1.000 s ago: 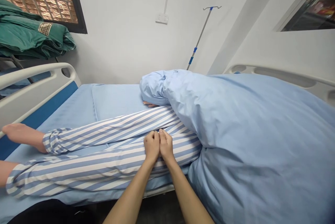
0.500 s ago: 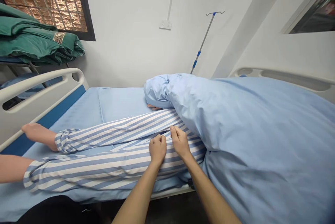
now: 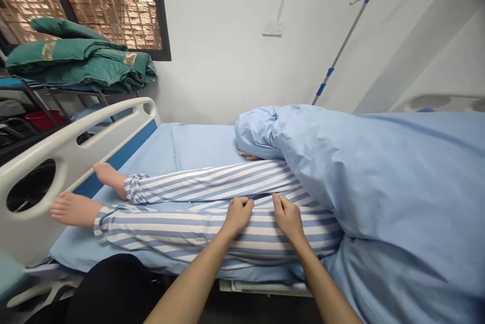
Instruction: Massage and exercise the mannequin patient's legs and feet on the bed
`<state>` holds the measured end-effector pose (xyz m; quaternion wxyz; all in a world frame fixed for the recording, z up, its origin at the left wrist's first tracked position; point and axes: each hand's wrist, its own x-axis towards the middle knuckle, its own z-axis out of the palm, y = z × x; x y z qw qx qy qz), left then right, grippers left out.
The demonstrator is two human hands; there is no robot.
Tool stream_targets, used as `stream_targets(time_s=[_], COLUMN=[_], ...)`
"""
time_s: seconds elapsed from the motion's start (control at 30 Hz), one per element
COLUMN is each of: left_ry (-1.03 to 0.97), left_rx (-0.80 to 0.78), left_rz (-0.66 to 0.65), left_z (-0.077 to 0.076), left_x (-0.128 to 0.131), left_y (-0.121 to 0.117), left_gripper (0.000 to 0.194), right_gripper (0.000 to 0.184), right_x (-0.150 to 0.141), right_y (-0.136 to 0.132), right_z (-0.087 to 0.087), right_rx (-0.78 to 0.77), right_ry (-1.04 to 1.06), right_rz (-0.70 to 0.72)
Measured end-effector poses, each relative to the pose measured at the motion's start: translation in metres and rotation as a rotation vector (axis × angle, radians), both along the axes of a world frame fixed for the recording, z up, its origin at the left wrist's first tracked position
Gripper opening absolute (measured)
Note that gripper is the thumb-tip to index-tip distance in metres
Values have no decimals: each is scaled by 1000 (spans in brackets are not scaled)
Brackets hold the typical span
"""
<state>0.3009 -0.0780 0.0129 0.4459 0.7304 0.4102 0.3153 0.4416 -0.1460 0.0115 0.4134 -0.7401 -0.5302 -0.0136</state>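
A pair of legs in blue-and-white striped trousers (image 3: pixel 162 225) lies stretched out on the bed, bare feet (image 3: pixel 78 209) to the left. My left hand (image 3: pixel 239 214) is closed in a fist at the thigh of the nearer leg, above the knee. Further up the same thigh is my right hand (image 3: pixel 288 217), also curled into a fist, a gap apart from the left. Nothing shows in either fist; whether they press on the cloth I cannot tell. A light blue quilt (image 3: pixel 371 177) covers the upper body, and fingers (image 3: pixel 248 155) stick out from under its edge.
A white-and-blue bed end board (image 3: pixel 113 129) stands beyond the feet. Folded green bedding (image 3: pixel 87 63) lies on a rack below the barred window. An IV pole (image 3: pixel 343 48) rises behind the bed. Black clothing (image 3: pixel 113 288) shows at the bottom left.
The view has turned left, bringing more of the end board and both feet in. My fists have moved apart, the left one shifting down the thigh toward the knee.
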Motion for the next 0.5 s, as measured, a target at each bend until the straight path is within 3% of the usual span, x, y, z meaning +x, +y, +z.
stream_targets(time_s=[0.27,0.4,0.5], left_ry=[19,-2,123], left_rx=[50,85,132], left_rz=[225,383,459], left_z=[22,8,-10], left_x=[-179,-256,-294], left_y=[79,96,101], left_gripper=[37,39,36], right_gripper=[39,39,39], right_x=[1,2,2], right_y=[2,2,2], right_z=[-4,-6,-9], right_rx=[0,-17,-39], right_ry=[-10,-15,-25], right_rz=[-34,-57,-66])
